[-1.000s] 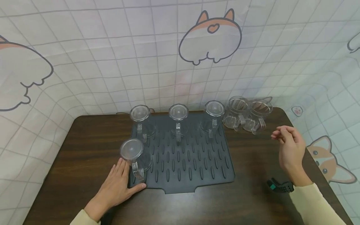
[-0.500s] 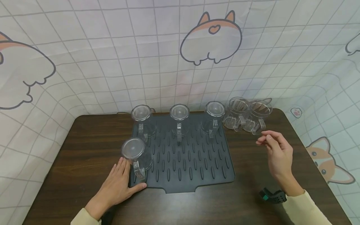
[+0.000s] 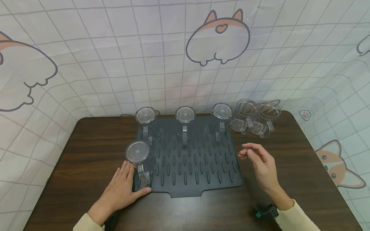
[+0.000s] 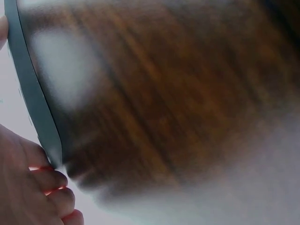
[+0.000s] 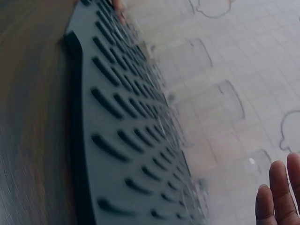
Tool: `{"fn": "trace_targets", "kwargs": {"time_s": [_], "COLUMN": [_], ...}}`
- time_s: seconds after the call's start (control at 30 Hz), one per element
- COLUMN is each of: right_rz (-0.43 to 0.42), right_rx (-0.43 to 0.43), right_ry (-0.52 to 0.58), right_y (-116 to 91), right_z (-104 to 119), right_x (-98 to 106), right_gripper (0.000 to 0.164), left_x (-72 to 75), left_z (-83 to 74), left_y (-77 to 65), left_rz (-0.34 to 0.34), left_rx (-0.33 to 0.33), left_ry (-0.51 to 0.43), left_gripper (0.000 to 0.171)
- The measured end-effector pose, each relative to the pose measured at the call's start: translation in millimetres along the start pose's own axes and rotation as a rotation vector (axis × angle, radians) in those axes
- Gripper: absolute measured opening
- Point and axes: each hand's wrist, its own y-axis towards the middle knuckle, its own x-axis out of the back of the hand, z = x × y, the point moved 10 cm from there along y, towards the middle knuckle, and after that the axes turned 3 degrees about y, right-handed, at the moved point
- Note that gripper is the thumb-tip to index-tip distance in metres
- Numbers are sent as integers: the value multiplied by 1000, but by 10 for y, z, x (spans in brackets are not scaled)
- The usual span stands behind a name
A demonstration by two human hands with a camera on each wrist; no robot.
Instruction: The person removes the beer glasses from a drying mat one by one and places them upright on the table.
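My left hand (image 3: pixel 117 191) lies flat with spread fingers at the front left corner of a dark grey ribbed drying mat (image 3: pixel 196 166). In the left wrist view its fingers (image 4: pixel 47 183) meet the mat's edge. Right by it, an upside-down glass mug (image 3: pixel 138 152) stands on the mat, handle toward me. Further upside-down mugs line the back: left (image 3: pixel 145 115), middle (image 3: pixel 185 115) and right (image 3: pixel 222 111). My right hand (image 3: pixel 263 168) hovers just right of the mat with loosely bent fingers, holding nothing. In the right wrist view its fingers (image 5: pixel 280 194) show at the lower right.
Two upright glass mugs (image 3: pixel 245 109) stand close together on the dark wooden table (image 3: pixel 89 150), behind and right of the mat. A white grid-patterned cloth (image 3: pixel 115 64) with cartoon dogs hangs behind and beside the table. A black wrist strap (image 3: pixel 270 211) is on my right wrist.
My right hand has moved left and slightly toward me, from the table's right side to near the mat's right edge. The left hand and the mugs have stayed in place.
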Motion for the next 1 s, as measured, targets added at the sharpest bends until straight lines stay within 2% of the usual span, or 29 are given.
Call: {"fn": "trace_targets", "kwargs": {"time_s": [0.3, 0.53, 0.77, 1.0], "right_rz": [94, 121, 180, 197], "right_rx": [-37, -91, -71, -135], "right_ry": [25, 31, 4, -19], "right_y": [-53, -75, -110, -131], "right_z": [-183, -311, -391, -548], "right_x": [-387, -681, -999, -1221], "right_gripper": [24, 24, 24, 25], "left_x": [-24, -18, -24, -1], "left_z": [12, 25, 21, 0], "left_y": [10, 1, -2, -7], "left_rz": [1, 4, 2, -13], "left_rx": [1, 7, 4, -6], "left_ry": [-1, -1, -6, 9], "left_gripper": [123, 124, 123, 121]}}
